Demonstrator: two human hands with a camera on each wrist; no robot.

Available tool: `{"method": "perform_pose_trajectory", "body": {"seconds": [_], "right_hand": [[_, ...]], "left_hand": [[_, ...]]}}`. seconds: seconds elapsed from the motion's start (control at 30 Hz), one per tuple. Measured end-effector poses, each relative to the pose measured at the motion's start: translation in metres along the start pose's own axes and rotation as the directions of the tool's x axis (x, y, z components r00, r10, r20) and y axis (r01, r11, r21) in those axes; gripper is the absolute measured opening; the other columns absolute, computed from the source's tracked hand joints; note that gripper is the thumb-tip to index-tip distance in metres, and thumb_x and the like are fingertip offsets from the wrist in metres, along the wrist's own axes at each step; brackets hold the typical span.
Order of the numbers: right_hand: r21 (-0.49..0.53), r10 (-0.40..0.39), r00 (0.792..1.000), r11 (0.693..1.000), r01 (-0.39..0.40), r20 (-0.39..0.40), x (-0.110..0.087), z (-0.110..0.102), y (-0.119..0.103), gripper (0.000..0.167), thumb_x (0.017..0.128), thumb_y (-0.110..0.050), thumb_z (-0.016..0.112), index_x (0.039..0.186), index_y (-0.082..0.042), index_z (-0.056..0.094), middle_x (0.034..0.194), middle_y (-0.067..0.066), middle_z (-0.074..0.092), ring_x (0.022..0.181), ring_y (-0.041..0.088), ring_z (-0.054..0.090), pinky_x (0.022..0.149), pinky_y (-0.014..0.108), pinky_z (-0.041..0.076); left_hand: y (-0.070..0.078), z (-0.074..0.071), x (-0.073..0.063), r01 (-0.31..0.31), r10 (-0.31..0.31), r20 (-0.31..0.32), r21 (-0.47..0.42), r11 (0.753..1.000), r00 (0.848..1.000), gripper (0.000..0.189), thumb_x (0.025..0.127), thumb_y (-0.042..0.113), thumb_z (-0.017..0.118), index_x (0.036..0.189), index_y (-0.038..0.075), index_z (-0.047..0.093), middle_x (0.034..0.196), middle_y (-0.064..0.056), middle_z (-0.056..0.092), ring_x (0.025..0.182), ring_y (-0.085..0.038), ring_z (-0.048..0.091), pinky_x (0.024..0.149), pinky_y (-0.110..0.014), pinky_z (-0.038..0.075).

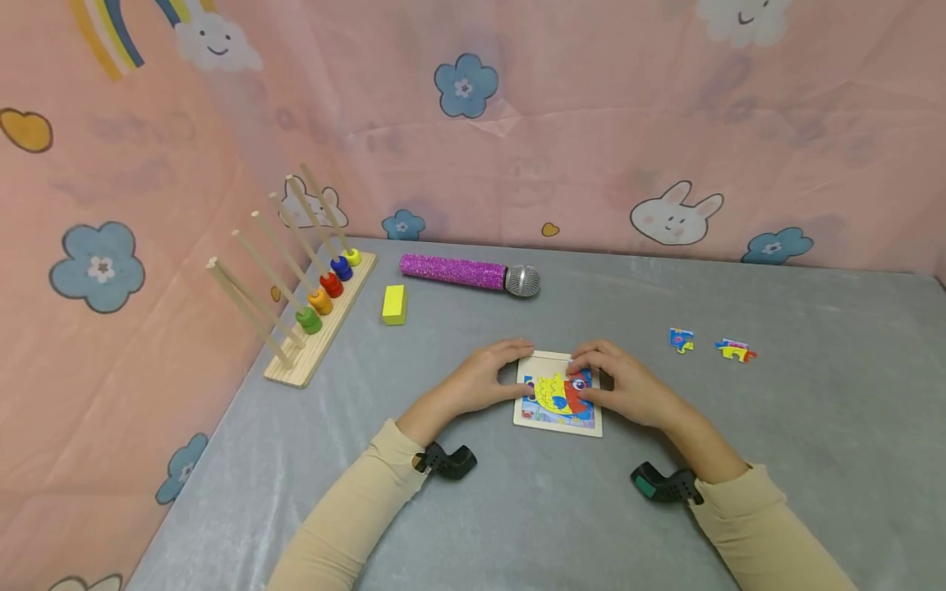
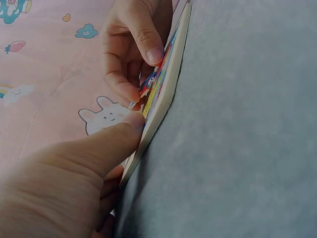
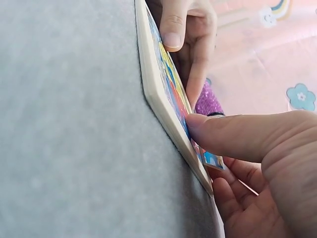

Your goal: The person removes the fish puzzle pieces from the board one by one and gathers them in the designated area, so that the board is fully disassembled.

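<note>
A square wooden puzzle board [image 1: 557, 427] with a yellow and red fish picture lies flat on the table. My left hand [image 1: 484, 379] grips its left side, thumb on the picture and fingers along the far left edge. At the upper right of the board, my right hand [image 1: 628, 384] pinches a puzzle piece [image 3: 214, 159], which is tilted up from the board in the right wrist view. The right thumb [image 3: 203, 130] rests over the picture, and the curled fingers partly hide the piece.
Two loose puzzle pieces, a blue one [image 1: 681, 341] and a yellow-red one [image 1: 735, 350], lie to the right. Farther back are a purple glitter microphone [image 1: 458, 272] and a yellow block [image 1: 395, 305]. A wooden peg stand [image 1: 296, 373] with coloured beads stands left, beside the pink curtain [image 1: 562, 164].
</note>
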State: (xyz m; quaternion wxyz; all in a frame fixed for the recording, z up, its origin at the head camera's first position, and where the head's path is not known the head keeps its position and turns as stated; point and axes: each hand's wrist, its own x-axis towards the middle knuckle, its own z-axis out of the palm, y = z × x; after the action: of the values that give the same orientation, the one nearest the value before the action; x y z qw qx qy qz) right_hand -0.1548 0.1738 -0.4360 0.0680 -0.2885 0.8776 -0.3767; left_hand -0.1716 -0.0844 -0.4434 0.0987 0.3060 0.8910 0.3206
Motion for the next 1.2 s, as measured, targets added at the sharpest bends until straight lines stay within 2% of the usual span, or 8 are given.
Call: {"method": "perform_pose_trajectory", "body": {"seconds": [0.17, 0.27, 0.43, 0.53, 0.93, 1.2], "right_hand": [[-0.004, 0.027, 1.000, 1.000, -0.027, -0.008, -0.0010, -0.0002, 0.0005, 0.042, 0.081, -0.007, 0.073, 0.120, -0.007, 0.058, 0.124, 0.010, 0.055, 0.111, 0.025, 0.050, 0.096, 0.049, 0.044], [-0.009, 0.040, 0.999, 0.999, -0.040, -0.014, -0.0020, -0.0006, 0.0001, 0.046, 0.083, -0.006, 0.071, 0.126, -0.005, 0.055, 0.126, 0.012, 0.055, 0.110, 0.025, 0.050, 0.096, 0.047, 0.044], [-0.003, 0.031, 0.999, 1.000, -0.031, -0.041, -0.0031, -0.0016, 0.0002, 0.042, 0.083, -0.001, 0.068, 0.124, -0.005, 0.059, 0.123, 0.011, 0.058, 0.100, 0.019, 0.050, 0.087, 0.030, 0.046], [0.005, 0.018, 0.998, 1.000, -0.018, -0.064, -0.0028, -0.0015, 0.0008, 0.039, 0.084, 0.001, 0.066, 0.122, -0.004, 0.061, 0.120, 0.011, 0.059, 0.095, 0.017, 0.050, 0.081, 0.025, 0.045], [0.001, 0.017, 0.995, 1.000, -0.017, -0.093, -0.0021, -0.0016, 0.0013, 0.033, 0.086, -0.001, 0.065, 0.119, -0.003, 0.063, 0.116, 0.012, 0.061, 0.093, 0.018, 0.051, 0.079, 0.027, 0.047], [-0.015, 0.006, 0.992, 1.000, -0.008, -0.123, -0.0021, -0.0011, 0.0059, 0.033, 0.086, 0.000, 0.066, 0.119, -0.002, 0.063, 0.117, 0.013, 0.061, 0.096, 0.019, 0.054, 0.083, 0.026, 0.049]], "left_hand": [[-0.0009, 0.0013, 0.0002, -0.011, 0.011, -0.011, 0.001, 1.000, 1.000, 0.062, 0.086, 0.032, 0.070, 0.137, 0.006, 0.050, 0.144, -0.006, 0.046, 0.136, -0.021, 0.040, 0.114, -0.033, 0.032], [-0.0009, 0.0016, -0.0001, -0.013, 0.013, -0.013, 0.000, 1.000, 1.000, 0.062, 0.085, 0.032, 0.071, 0.137, 0.006, 0.050, 0.144, -0.006, 0.046, 0.136, -0.021, 0.040, 0.114, -0.033, 0.032], [-0.0005, 0.0015, -0.0001, -0.005, 0.005, -0.011, -0.005, 1.000, 1.000, 0.062, 0.086, 0.031, 0.071, 0.138, 0.006, 0.049, 0.145, -0.006, 0.046, 0.136, -0.021, 0.039, 0.114, -0.034, 0.032], [-0.0005, 0.0015, -0.0002, 0.000, 0.000, -0.011, -0.007, 1.000, 1.000, 0.062, 0.086, 0.032, 0.071, 0.138, 0.007, 0.049, 0.145, -0.005, 0.046, 0.137, -0.020, 0.038, 0.114, -0.034, 0.031], [0.0004, 0.0007, -0.0008, -0.009, 0.009, -0.017, -0.009, 1.000, 1.000, 0.062, 0.085, 0.032, 0.071, 0.137, 0.006, 0.050, 0.144, -0.005, 0.046, 0.136, -0.021, 0.039, 0.114, -0.034, 0.032], [0.0001, 0.0007, -0.0005, -0.016, 0.016, -0.018, 0.001, 1.000, 1.000, 0.062, 0.085, 0.032, 0.071, 0.137, 0.006, 0.050, 0.144, -0.006, 0.046, 0.135, -0.021, 0.040, 0.114, -0.034, 0.032]]}}
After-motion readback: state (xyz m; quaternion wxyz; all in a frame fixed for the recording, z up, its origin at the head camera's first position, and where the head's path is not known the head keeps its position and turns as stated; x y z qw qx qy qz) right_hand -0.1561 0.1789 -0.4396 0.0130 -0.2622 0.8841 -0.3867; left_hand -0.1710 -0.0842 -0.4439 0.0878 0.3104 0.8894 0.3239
